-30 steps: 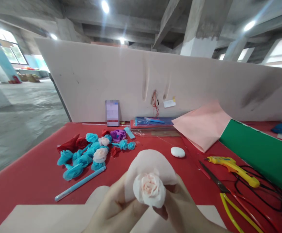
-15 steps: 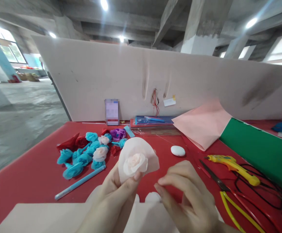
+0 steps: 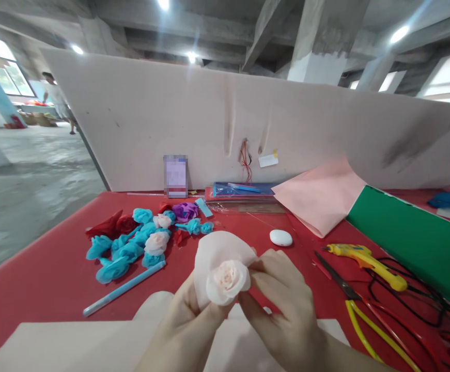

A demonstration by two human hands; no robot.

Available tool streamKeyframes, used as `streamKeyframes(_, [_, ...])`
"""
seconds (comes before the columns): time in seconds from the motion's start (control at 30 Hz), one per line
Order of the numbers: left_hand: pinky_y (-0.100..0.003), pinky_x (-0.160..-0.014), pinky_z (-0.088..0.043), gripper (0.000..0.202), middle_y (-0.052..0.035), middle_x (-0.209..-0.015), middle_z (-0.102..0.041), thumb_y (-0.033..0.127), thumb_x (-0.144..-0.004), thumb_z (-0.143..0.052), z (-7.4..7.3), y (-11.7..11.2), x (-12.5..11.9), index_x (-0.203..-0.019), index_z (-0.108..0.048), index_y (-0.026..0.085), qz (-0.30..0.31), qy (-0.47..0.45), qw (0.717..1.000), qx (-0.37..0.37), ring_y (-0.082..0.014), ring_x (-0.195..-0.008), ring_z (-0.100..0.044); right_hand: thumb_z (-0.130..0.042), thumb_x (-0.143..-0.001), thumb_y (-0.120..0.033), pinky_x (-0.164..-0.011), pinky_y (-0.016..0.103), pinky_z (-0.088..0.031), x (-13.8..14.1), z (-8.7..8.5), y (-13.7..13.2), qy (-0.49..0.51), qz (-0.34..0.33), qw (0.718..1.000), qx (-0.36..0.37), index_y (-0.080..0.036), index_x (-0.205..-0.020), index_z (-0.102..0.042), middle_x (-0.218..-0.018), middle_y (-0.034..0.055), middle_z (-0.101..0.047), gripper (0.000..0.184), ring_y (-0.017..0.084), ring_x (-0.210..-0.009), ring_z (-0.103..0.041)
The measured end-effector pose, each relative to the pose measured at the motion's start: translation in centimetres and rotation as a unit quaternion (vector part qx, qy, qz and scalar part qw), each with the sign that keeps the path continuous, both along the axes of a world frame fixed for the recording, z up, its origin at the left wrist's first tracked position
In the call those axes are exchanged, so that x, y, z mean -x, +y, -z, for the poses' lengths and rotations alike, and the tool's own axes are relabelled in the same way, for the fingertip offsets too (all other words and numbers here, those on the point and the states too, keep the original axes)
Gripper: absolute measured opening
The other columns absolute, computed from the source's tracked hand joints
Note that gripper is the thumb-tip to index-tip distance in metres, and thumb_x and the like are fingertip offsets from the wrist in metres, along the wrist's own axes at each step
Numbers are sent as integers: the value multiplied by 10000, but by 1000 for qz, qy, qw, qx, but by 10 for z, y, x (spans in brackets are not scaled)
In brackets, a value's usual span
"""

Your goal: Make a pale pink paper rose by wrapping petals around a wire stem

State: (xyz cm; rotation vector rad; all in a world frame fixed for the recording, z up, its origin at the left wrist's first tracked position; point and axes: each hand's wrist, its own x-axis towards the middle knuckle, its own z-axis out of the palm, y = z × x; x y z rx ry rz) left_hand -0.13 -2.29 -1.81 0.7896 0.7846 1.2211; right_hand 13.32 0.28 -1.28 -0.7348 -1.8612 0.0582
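Observation:
A pale pink paper rose (image 3: 227, 277) with one wide outer petal is held up over the red table (image 3: 54, 279). My left hand (image 3: 188, 325) grips it from below, thumb against the bloom. My right hand (image 3: 286, 315) pinches the outer petal at the rose's right side. Below my hands lies a sheet of pale pink paper (image 3: 73, 346). Behind and left, a pile of finished paper roses (image 3: 139, 240), mostly blue with some pink, red and purple, lies on the table.
A blue stick (image 3: 124, 288) lies by the pile. To the right are scissors (image 3: 348, 299) with yellow and red handles, a yellow glue gun (image 3: 368, 258) with black cord, a white oval object (image 3: 281, 237), pink paper (image 3: 317, 199) and green paper (image 3: 414, 237). A foam board (image 3: 225, 119) backs the table.
My right hand, off the rose half a second ago, has come back and pinches the petal. The rose moved slightly right and lower.

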Motion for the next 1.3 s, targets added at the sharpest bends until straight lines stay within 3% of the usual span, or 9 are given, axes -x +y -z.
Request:
streamKeyframes(0.17, [-345, -887, -469, 216, -49, -922, -715, 312, -733, -728, -3, 0, 3, -929, -722, 221, 24, -19, 999, -33, -269, -1015, -595, -629, -805, -167, -584, 210, -417, -2, -6, 0, 72, -114, 977, 163, -175, -687, -629, -638, -28, -610, 118, 99, -591, -542])
streamKeyframes(0.3, [-364, -850, -480, 236, -70, -924, -713, 327, -751, -709, -6, 0, 5, -946, -709, 195, 40, -12, 998, -46, -273, -961, -607, -673, -781, -209, -515, 155, -414, -1, -9, -2, 140, -208, 906, 342, -207, -713, -685, -662, -43, -577, 69, 81, -587, -517])
streamKeyframes(0.4, [-376, -833, -483, 246, -80, -933, -710, 329, -781, -675, -6, 0, 4, -978, -697, 183, 45, -8, 997, -59, -269, -930, -610, -679, -779, -236, -508, 145, -417, 0, -11, -1, 178, -232, 868, 401, -234, -745, -724, -643, -44, -547, 56, 77, -564, -480])
streamKeyframes(0.53, [-351, -815, -495, 277, -70, -945, -709, 358, -786, -669, -1, -2, 4, -1016, -697, 206, 47, 20, 995, -85, -259, -916, -618, -698, -763, -239, -529, 149, -420, 2, -8, 0, 199, -247, 863, 392, -237, -719, -725, -629, -36, -526, 52, 89, -592, -475])
streamKeyframes(0.73, [-227, -682, -504, 207, -13, -762, -713, 411, -777, -662, -6, -6, 8, -890, -742, 258, 64, 84, 982, -157, -169, -705, -623, -678, -774, -277, -474, 179, -369, 1, 0, -3, 201, -264, 887, 320, -179, -476, -605, -582, -20, -486, 322, 98, -559, -468])
streamKeyframes(1.0, [-167, -566, -458, 74, 37, -662, -669, 332, -757, -696, -12, -1, 9, -761, -733, 269, 41, 136, 970, -197, -110, -557, -537, -674, -767, -176, -484, 172, -346, 0, 2, 0, 197, -274, 884, 324, -190, -515, -619, -592, -42, -477, 258, 76, -536, -429])
streamKeyframes(1.17, [-178, -568, -454, 133, 28, -645, -669, 358, -764, -681, -13, -3, 10, -701, -734, 254, 34, 146, 966, -212, -117, -556, -533, -670, -768, -220, -474, 188, -350, 0, 2, 1, 185, -264, 879, 351, -198, -521, -646, -562, -39, -455, 249, 82, -503, -390])
streamKeyframes(1.3, [-183, -578, -461, 118, 16, -633, -685, 350, -774, -671, -10, -1, 14, -758, -742, 258, 21, 190, 953, -233, -139, -591, -570, -676, -761, -273, -476, 202, -362, -1, 2, 2, 175, -251, 878, 368, -199, -531, -658, -553, -30, -444, 242, 94, -504, -390])
